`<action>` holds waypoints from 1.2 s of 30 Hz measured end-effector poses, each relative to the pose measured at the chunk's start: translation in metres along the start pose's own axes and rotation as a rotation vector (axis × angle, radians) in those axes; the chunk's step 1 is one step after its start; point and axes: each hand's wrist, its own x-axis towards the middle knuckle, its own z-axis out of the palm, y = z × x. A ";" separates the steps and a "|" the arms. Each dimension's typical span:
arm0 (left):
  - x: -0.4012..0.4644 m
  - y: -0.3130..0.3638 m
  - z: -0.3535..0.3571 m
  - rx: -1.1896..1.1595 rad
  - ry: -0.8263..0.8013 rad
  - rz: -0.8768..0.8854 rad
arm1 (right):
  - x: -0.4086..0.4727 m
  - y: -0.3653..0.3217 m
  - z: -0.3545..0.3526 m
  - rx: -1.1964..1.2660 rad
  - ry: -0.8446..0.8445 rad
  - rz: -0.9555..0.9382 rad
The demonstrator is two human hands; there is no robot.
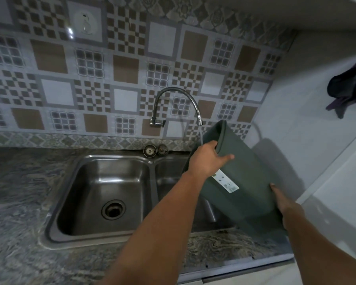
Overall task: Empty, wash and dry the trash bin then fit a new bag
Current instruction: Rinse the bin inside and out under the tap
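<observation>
A dark green trash bin (245, 165) with a white label (226, 182) is held tilted over the right basin of the steel double sink (152, 161), its mouth turned up toward the faucet (177, 93). A thin stream of water (201, 136) runs from the spout down by the bin's rim. My left hand (208, 159) grips the rim, thumb on the outside. My right hand (280, 200) holds the bin's base from below, with most of its fingers hidden behind the bin.
The left basin's drain (113, 209) is open. Two metal strainers (149, 150) sit on the ledge behind the sink. Marbled stone counter (19, 182) surrounds the sink. A dark cloth (347, 89) lies on the white surface to the right.
</observation>
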 end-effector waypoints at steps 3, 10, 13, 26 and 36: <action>-0.002 0.006 0.008 0.177 0.249 -0.077 | -0.022 0.000 0.002 -0.015 -0.018 -0.015; 0.003 0.012 0.005 0.197 0.233 0.050 | -0.039 -0.001 0.007 -0.052 -0.046 -0.022; 0.004 0.016 0.002 0.227 0.192 0.095 | -0.037 0.000 0.010 -0.031 -0.065 -0.008; 0.013 0.058 -0.012 0.448 0.085 0.195 | -0.052 -0.002 0.027 0.096 -0.333 0.024; 0.019 0.024 -0.016 0.325 0.233 0.235 | 0.023 0.026 0.024 0.099 -0.288 0.059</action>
